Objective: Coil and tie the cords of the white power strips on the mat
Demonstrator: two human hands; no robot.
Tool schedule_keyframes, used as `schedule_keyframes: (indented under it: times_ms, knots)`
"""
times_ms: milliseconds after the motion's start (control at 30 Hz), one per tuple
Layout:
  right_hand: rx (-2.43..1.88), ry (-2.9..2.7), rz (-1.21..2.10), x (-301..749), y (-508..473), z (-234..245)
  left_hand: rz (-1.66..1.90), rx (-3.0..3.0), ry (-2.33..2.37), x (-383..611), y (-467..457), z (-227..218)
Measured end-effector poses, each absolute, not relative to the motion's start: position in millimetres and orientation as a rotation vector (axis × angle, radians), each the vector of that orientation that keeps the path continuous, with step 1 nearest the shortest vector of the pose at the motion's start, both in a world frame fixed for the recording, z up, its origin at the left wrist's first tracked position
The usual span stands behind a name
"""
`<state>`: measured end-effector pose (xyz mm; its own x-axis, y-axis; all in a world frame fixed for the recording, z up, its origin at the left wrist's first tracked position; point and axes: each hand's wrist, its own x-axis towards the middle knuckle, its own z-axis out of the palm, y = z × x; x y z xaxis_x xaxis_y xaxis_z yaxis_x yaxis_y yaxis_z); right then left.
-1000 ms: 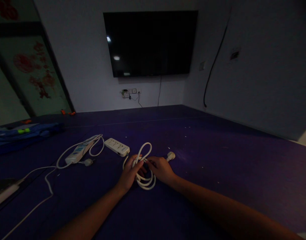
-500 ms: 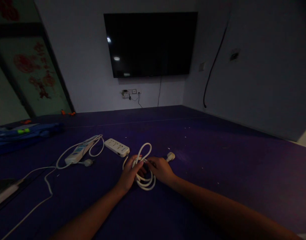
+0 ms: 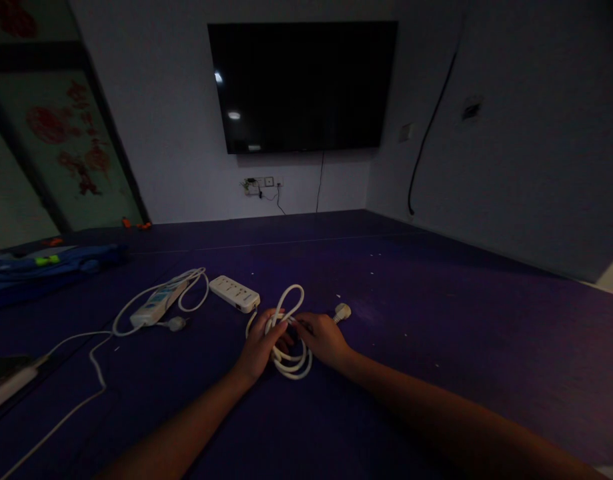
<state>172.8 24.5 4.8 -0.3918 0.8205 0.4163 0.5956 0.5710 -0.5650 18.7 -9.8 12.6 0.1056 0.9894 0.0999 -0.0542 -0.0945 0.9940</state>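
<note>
A white power cord (image 3: pixel 293 375) is looped into a loose coil between my hands, low over the purple floor. My left hand (image 3: pixel 260 345) is closed around the coil's left side, thumb across the strands. On the right, the fingers of my right hand (image 3: pixel 323 339) pinch the cord where the strands cross; their tips are partly hidden. One loop stands up above both hands. The cord runs from a white power strip (image 3: pixel 235 295) lying just beyond my left hand. Its plug (image 3: pixel 343 311) rests on the floor past my right hand.
To the left lies a second power strip (image 3: pixel 159 303) with its looped cord and plug (image 3: pixel 177 324). Another white strip (image 3: pixel 11 389) sits at the left edge, trailing a cable. Blue cloth (image 3: pixel 51 267) lies farther back. A television (image 3: pixel 306 87) hangs on the far wall.
</note>
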Motion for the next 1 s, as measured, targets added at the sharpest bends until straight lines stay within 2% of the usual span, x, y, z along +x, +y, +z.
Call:
schedule_keyframes:
  times_ms: [1000]
  knots:
    - [-1.135, -2.144, 0.433, 173.9, 24.2, 6.2, 1.237, 1.288, 1.058, 20.3, -12.9, 16.8]
